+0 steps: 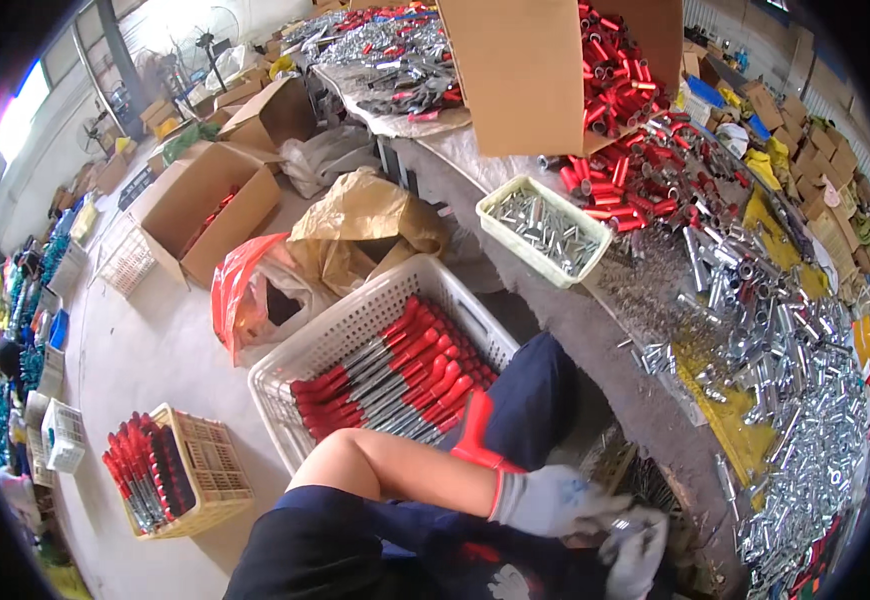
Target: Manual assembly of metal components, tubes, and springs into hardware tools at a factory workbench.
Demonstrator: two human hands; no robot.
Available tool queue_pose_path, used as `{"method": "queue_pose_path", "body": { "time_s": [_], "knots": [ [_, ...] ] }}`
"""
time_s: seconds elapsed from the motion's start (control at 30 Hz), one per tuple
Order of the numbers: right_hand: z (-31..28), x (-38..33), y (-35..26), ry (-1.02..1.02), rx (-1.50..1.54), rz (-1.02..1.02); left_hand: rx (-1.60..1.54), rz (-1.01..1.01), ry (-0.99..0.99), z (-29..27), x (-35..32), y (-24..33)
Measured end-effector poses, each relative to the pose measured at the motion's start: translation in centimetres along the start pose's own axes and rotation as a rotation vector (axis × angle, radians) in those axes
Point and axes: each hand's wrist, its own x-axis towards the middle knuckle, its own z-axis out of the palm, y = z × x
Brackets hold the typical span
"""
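Observation:
My left hand point(545, 500), in a grey-white glove, reaches across my lap with its fingers closed. Against it, my gloved right hand point(637, 555) is curled around a small shiny metal piece point(620, 523). A red curved handle point(475, 432) sticks up from behind my left forearm and wrist; its other end is hidden, so whether my left hand grips it cannot be seen. By my knee stands a white plastic basket point(270, 400) with rows of tools point(395, 375) that have red grips and silver shafts.
A dirty workbench point(645, 350) runs along my right, bearing a pale bin point(490, 220) of small metal pins, red tubes point(615, 185), loose metal parts point(805, 450) and a large cardboard box point(520, 80). Left are a yellow basket point(225, 450), bags point(255, 290) and an open carton point(195, 200).

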Motion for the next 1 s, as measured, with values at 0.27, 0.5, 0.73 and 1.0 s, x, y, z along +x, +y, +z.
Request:
{"method": "queue_pose_path", "body": {
  "time_s": [0.27,0.5,0.73,1.0],
  "knots": [
    [3.3,0.8,1.5,-0.015,-0.896,-0.609,-0.916,-0.447,1.007,-7.9,3.2,-1.0],
    [-0.1,-3.8,5.1,0.187,-0.267,0.056,-1.87,-1.097,1.024,-0.3,2.7,-12.5],
    [-3.9,-4.3,8.5,0.436,0.942,0.78,-2.327,-0.879,0.71,13.1,3.6,-16.0],
    [-3.1,-2.8,13.1,0.545,0.463,0.873,-1.94,-1.671,0.584,28.1,2.2,-12.5]
  ]
}}
